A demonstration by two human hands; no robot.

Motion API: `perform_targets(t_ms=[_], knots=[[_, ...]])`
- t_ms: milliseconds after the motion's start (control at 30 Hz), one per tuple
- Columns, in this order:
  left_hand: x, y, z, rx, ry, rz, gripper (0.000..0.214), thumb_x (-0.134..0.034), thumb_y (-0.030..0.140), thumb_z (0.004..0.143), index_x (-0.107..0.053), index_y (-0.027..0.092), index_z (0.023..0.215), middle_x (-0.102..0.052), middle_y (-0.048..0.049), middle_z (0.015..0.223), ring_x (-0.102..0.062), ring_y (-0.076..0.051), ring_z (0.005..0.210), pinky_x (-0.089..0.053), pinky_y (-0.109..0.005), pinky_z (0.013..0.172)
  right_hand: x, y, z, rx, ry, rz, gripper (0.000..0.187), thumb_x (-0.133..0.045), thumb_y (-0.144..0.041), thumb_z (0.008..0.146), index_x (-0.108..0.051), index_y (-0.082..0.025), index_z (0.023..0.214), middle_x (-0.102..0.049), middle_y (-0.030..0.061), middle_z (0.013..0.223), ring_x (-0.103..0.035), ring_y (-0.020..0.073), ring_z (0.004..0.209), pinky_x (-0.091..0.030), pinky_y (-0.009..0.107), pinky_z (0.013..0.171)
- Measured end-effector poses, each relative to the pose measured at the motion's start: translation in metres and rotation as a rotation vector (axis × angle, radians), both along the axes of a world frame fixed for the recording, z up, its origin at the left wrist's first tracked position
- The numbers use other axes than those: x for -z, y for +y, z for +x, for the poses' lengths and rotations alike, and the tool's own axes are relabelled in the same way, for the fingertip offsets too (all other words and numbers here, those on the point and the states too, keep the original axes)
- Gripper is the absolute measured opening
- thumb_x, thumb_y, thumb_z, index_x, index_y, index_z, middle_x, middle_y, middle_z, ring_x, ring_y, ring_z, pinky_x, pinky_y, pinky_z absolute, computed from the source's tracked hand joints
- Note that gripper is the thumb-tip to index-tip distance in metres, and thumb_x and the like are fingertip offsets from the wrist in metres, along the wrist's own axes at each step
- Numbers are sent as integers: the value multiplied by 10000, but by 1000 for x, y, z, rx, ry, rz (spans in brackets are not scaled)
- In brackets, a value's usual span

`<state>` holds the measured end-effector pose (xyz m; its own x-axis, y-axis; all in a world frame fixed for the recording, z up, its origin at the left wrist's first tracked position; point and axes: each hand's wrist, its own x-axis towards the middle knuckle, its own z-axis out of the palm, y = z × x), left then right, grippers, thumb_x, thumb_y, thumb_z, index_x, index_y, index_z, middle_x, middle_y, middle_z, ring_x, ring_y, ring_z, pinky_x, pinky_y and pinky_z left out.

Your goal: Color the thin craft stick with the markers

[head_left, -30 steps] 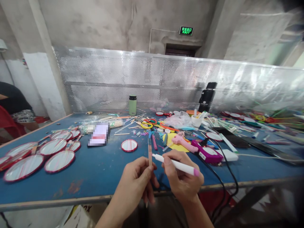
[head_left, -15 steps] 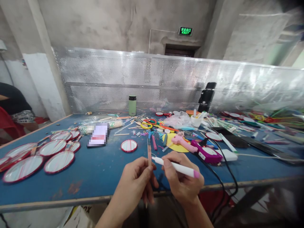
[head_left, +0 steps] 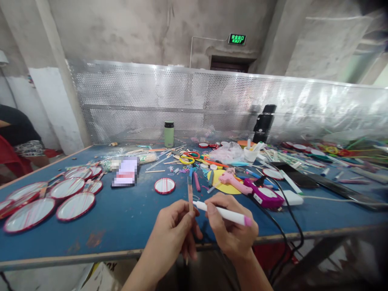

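Note:
Near the table's front edge, my left hand (head_left: 176, 226) pinches a thin wooden craft stick (head_left: 190, 193) upright; its upper part is coloured pinkish-brown and blue. A white marker pen (head_left: 227, 214) with a pink end lies in the grip of my right hand (head_left: 232, 230). The pen's tip points left and meets the edge of the stick just above my left fingers, though whether it touches I cannot tell. Beyond the stick lies a round red-rimmed disc (head_left: 164, 186). A pink marker (head_left: 197, 182) rests just to the right of the stick's top.
Several red-rimmed discs (head_left: 75, 206) lie at the left, near a phone (head_left: 125, 171). A pink glue gun (head_left: 235, 181), a purple power strip (head_left: 266, 197) and black cables are at the right. Farther back stand a green bottle (head_left: 169, 134) and a white cup (head_left: 251, 154) of pens.
My right hand and the marker have shifted slightly left, along the stick. My left hand and the craft stick stay in place.

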<state>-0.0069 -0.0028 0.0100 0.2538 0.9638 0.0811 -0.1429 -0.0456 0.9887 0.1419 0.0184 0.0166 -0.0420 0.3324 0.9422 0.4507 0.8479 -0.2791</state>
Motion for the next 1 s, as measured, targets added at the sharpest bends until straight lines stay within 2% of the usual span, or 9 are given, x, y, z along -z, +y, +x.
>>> perform_targets(t_ms=[1000], knots=[[-1, -1, 1, -1, -12, -13, 383, -635, 537, 865, -581, 162, 920, -713, -23, 674, -602, -92, 353, -375, -139, 333, 0, 2, -2, 32, 36, 4, 145, -599, -101, 889, -657, -202, 803, -663, -21, 648, -615, 109, 532, -488, 232, 529]])
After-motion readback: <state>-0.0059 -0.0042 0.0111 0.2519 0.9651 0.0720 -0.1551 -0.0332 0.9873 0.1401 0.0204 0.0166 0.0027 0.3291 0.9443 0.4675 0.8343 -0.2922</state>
